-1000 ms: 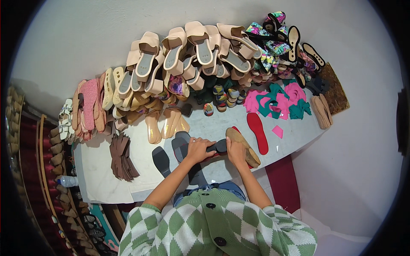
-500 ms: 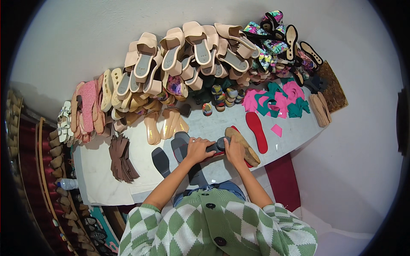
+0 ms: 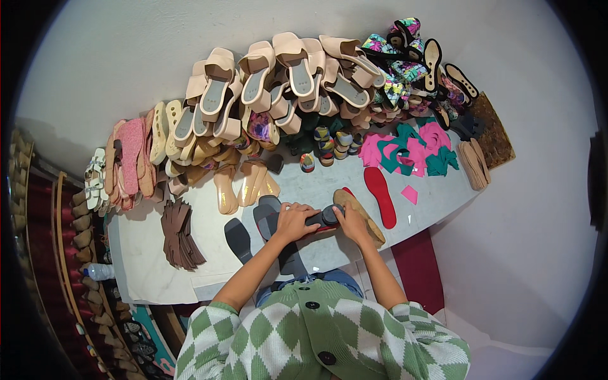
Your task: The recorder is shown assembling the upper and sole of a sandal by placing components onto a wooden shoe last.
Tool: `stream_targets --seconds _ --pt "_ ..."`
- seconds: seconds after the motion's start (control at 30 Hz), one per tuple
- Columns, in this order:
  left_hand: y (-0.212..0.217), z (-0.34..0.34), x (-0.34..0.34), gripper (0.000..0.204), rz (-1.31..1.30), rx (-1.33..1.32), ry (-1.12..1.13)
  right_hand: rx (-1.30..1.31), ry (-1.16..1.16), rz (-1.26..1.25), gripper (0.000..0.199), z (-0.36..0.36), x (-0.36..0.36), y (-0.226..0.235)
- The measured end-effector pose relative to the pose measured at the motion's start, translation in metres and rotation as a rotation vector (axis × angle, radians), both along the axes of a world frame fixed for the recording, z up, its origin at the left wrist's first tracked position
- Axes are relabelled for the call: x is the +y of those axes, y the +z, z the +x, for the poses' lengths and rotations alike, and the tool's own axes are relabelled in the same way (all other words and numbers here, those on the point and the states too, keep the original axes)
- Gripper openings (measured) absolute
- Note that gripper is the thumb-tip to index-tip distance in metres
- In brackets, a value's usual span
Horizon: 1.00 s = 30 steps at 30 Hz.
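Note:
My left hand (image 3: 294, 221) is closed over a dark grey shoe sole (image 3: 329, 215) with a rounded, heel-like end and a red edge along its underside. My right hand (image 3: 352, 224) grips that rounded end from the other side, thumb against it. What the palms cover is hidden. Partly behind my right hand lies a tan sole (image 3: 375, 232), with a bit of red at its far end. Other dark grey soles (image 3: 266, 214) lie beside my left hand, and a single dark sole (image 3: 238, 241) rests farther left. A red insole (image 3: 380, 197) is right of my right hand.
Beige heeled sandals (image 3: 256, 79) and patterned sandals (image 3: 405, 63) are piled along the wall. Pink and green scraps (image 3: 411, 149) lie at right, beside stacked tan pieces (image 3: 473, 163). Brown strips (image 3: 182, 235) sit at left; a bottle (image 3: 100, 272) stands past the table's left edge.
My right hand has shifted slightly right and down, its fingers now lower around the rounded end. My left hand has hardly moved.

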State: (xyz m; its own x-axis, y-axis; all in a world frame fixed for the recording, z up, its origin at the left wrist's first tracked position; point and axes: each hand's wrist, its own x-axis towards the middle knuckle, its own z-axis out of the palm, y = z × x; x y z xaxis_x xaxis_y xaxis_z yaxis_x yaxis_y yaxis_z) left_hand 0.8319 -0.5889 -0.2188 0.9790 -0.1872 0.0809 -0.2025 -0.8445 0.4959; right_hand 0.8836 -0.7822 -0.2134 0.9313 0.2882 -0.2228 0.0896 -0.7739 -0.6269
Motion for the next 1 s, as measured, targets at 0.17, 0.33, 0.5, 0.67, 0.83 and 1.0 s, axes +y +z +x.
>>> stream_targets --seconds 0.17,0.33,0.5,0.67,0.83,1.0 --pt "-0.001 0.001 -0.002 0.040 0.008 0.011 0.004 0.022 -0.001 -0.026 0.048 0.000 -0.002 0.000" --pt "0.004 -0.005 -0.004 0.041 0.043 0.027 0.018 0.059 -0.041 -0.058 0.047 -0.005 0.004 0.013" --pt "0.002 -0.006 -0.005 0.042 0.040 0.004 0.015 0.073 -0.049 -0.034 0.048 -0.009 0.001 0.012" --pt "0.008 -0.007 -0.006 0.045 0.032 -0.007 0.006 0.058 -0.060 0.013 0.048 -0.011 -0.003 0.004" --pt "0.005 -0.006 -0.010 0.052 -0.039 -0.171 -0.053 0.034 -0.069 0.030 0.047 -0.011 -0.005 -0.006" --pt "0.012 0.003 -0.019 0.057 -0.189 -0.097 -0.084 0.137 -0.029 0.122 0.044 -0.002 -0.011 -0.023"
